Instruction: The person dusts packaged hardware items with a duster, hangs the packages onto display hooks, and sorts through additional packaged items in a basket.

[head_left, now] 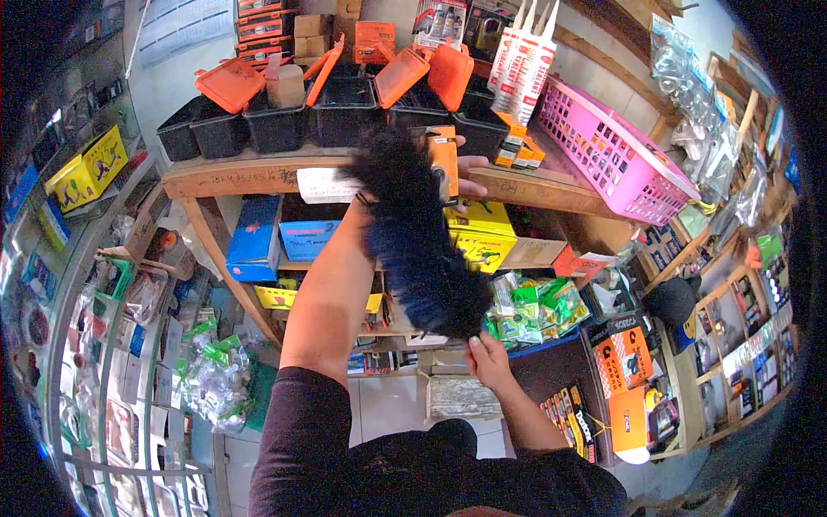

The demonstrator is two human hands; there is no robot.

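A fluffy black duster [431, 250] stretches diagonally across the middle of the view. My right hand [489, 365] is closed at its lower end, where the handle is mostly hidden. My left arm reaches up to the front of the wooden shelf. Much of my left hand [470, 177] is covered by the duster; its fingertips stick out past the right side of an orange and black box [444, 164], which it holds. The duster's upper end overlaps the left part of this box. A white paper label [327, 185] lies beside my left wrist on the shelf edge.
Black bins [345, 108] with orange lids [402, 76] line the upper shelf [250, 172]. White sealant tubes [525, 69] and a pink basket [603, 146] stand right of them. Below are yellow boxes [479, 234], blue boxes [254, 241] and green packets [538, 306]. A glass-sided rack [146, 370] runs along the left.
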